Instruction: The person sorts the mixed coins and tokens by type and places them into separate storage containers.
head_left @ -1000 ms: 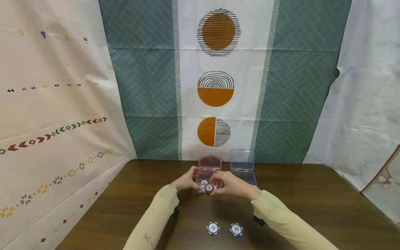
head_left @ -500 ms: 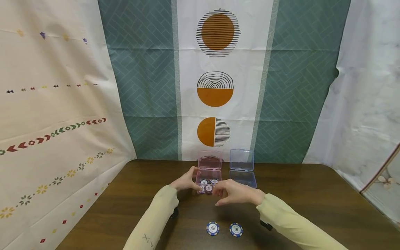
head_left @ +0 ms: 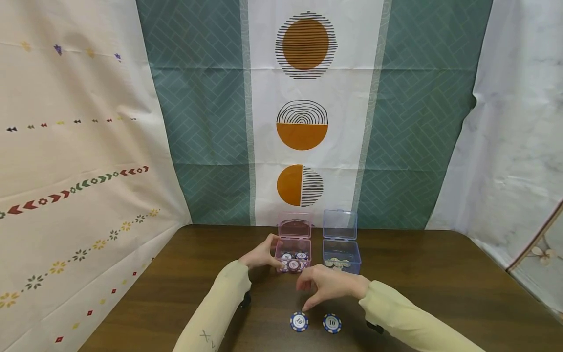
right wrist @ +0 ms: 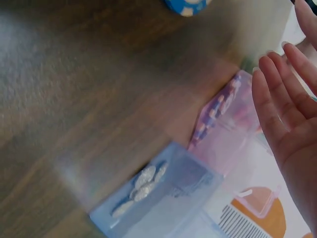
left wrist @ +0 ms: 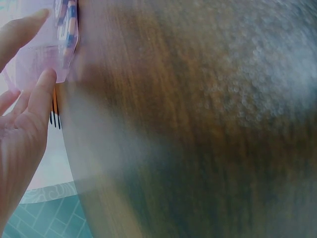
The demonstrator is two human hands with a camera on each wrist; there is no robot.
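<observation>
My left hand (head_left: 262,254) holds the left side of an open pink see-through plastic box (head_left: 295,243), thumb at the front and fingers farther back. Several poker chips (head_left: 293,265) lie inside it. My right hand (head_left: 331,284) holds nothing; it hovers in front of the boxes, thumb tip beside a blue-and-white poker chip (head_left: 299,321) marked 10. A second matching poker chip (head_left: 332,323) lies to the right of that one. In the right wrist view the right hand's fingers (right wrist: 285,89) are apart and loosely bent.
Right of the pink box stands a blue see-through box (head_left: 340,247), lid up, with several pale, shiny coin-like discs (head_left: 337,263) inside. The brown wooden table (head_left: 202,293) ends at hanging curtains behind and beside it.
My right hand has left the pink box and come down toward the near chips, baring the blue box and its discs. My left hand has stayed at the pink box.
</observation>
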